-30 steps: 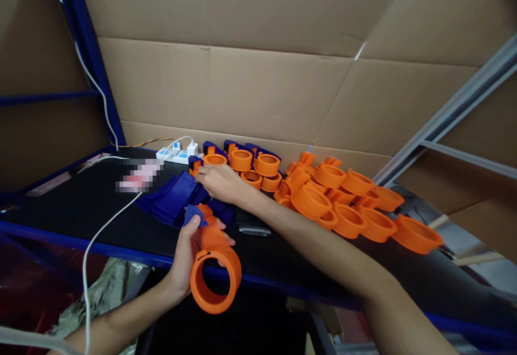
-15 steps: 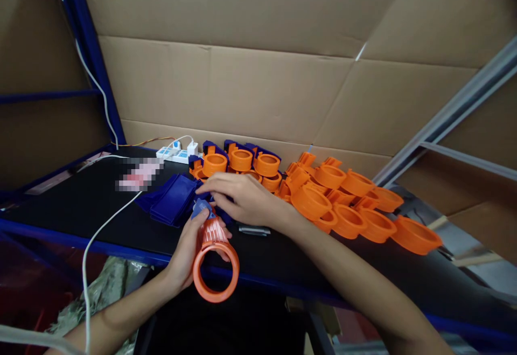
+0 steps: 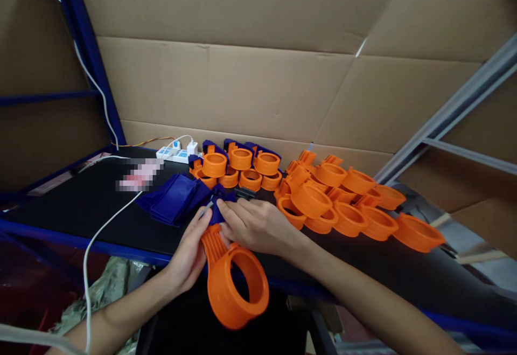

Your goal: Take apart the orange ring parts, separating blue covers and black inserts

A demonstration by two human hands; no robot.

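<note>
My left hand [image 3: 188, 255] is closed around the ribbed neck of an orange plastic tape dispenser [image 3: 236, 296]. Its round ring tilts down towards me, off the table's front edge. At the dispenser's far end is a dark blue plastic piece [image 3: 217, 214], and a thin greyish strip [image 3: 207, 208] shows by the left thumb. My right hand [image 3: 256, 225] is closed with its fingers against the blue piece and the dispenser's neck; its fingertips are partly hidden. Just beyond both hands lie flat dark blue pieces [image 3: 175, 199] in a stack.
Orange dispensers with blue parts [image 3: 240, 158] stand stacked at the back. A heap of orange dispensers [image 3: 349, 220] lies to the right. Small dark metal strips [image 3: 245, 193] are behind my right hand. A power strip [image 3: 173, 154] and a white cable [image 3: 86, 269] are left.
My right hand has come down and nearer, from above the blue parts onto the dispenser's end. The dispenser has turned, its ring swinging right and down.
</note>
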